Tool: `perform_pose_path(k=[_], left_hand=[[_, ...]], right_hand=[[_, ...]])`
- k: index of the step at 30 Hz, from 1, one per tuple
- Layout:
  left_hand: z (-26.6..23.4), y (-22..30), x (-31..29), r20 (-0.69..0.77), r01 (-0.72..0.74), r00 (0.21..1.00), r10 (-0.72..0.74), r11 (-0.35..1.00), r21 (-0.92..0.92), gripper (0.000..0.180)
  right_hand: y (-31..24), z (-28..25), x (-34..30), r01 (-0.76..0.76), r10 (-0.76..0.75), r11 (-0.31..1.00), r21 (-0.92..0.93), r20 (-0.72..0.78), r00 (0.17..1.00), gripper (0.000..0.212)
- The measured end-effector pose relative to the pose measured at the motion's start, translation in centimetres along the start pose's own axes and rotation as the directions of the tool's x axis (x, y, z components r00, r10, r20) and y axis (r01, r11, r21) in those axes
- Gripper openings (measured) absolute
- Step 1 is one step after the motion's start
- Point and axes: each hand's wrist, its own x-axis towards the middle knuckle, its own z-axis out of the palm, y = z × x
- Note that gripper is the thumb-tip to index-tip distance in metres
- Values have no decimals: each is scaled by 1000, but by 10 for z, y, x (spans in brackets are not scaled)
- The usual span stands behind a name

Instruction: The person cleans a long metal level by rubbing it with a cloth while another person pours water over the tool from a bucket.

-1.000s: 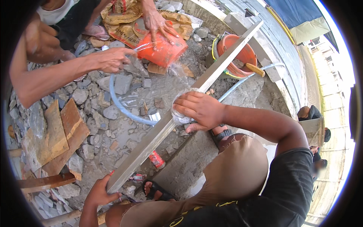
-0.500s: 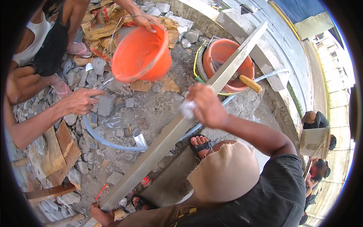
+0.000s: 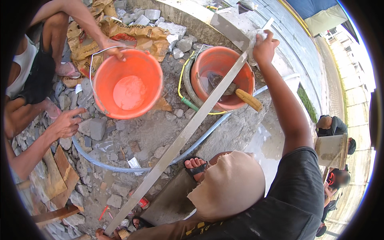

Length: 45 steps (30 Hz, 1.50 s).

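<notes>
Straightedge (image 3: 188, 134): long bar of smooth, pale, matt metal, dusted grey. Cloth (image 3: 253, 42) gripped at its far end by the right hand (image 3: 264, 46): crumpled whitish fabric. Bucket (image 3: 128, 90) left of the straightedge: glossy orange plastic with a thin wire handle. Tub (image 3: 224, 64) under the straightedge: orange plastic, cement-crusted. Hose (image 3: 120, 166) below the bucket: clear braided plastic. Ground (image 3: 132, 136): rough grey rubble and cement. Sack (image 3: 140, 36) beyond the bucket: creased brown paper.
</notes>
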Motion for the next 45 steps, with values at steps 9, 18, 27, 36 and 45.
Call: perform_pose_path(k=[9,18,27,36,45], left_hand=[[-72,47,46,663,148,733,-150,987,60,55],[-79,43,71,772,-43,634,35,999,-10,56],[-59,23,59,676,11,725,129,980,-199,51],[-31,7,58,589,-5,771,242,927,-374,56],[-32,-5,55,566,-21,789,240,931,-365,57]], right_hand=[[8,-30,-67,436,-469,879,191,501,727,45],[24,-63,-37,693,-772,617,373,456,442,41],[-39,-99,-198,708,-847,516,482,411,337,48],[58,-59,-46,451,-229,881,-144,704,673,24],[46,-54,-87,102,-111,993,51,216,970,42]])
